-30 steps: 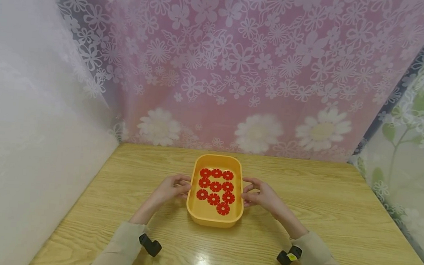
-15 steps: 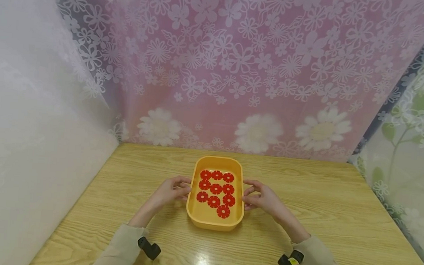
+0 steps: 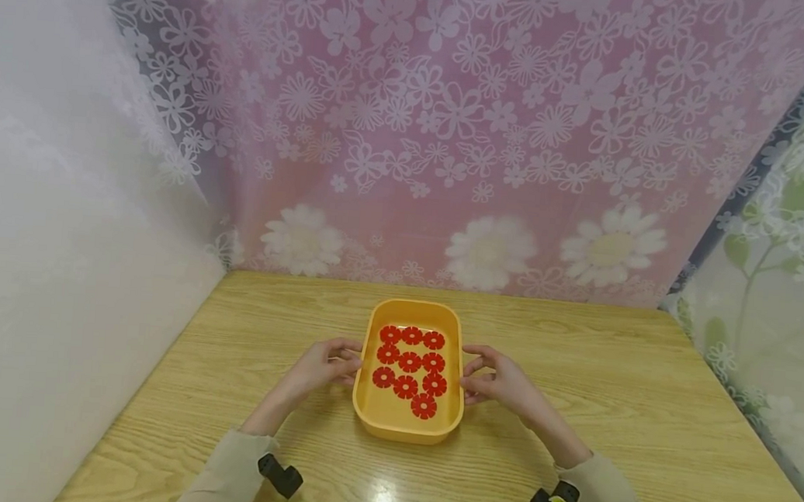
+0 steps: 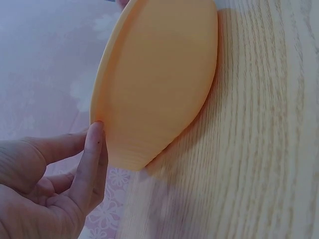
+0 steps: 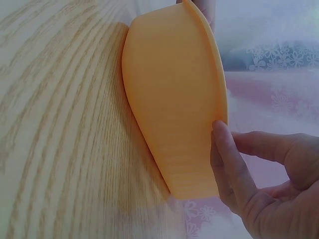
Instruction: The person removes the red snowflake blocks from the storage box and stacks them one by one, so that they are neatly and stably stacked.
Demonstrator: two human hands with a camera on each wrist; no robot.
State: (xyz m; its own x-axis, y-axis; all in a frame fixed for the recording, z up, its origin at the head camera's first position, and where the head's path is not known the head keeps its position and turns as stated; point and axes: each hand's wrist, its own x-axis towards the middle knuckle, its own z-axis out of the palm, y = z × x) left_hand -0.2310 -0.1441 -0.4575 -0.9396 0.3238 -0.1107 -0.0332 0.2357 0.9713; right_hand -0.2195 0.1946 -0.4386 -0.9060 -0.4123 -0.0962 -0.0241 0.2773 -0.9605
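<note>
In the head view, a yellow-orange plastic tray [image 3: 390, 419] with rounded corners lies on the wooden table. Inside it, several red notched plastic discs [image 3: 410, 362] with pale centres lie flat in rough rows. My left hand [image 3: 322, 366] grips the tray's left rim, and my right hand [image 3: 501, 378] grips the right rim opposite. Seen from the left wrist, a fingertip presses the tray's outer wall [image 4: 159, 74] just under the rim. The right wrist view shows the same hold against the other side wall [image 5: 169, 89]. The discs are hidden in both wrist views.
The wood-grain table [image 3: 224, 394] runs back to a pink flowered curtain [image 3: 403, 228]. A whitish sheet [image 3: 82, 221] hangs along the left, and a green-leafed cloth [image 3: 776, 308] along the right. Black wrist cameras [image 3: 280, 476] sit at both sleeve cuffs.
The tray has slid a little towards me with the discs in it, and both hands have moved along with it, keeping their hold on its sides.
</note>
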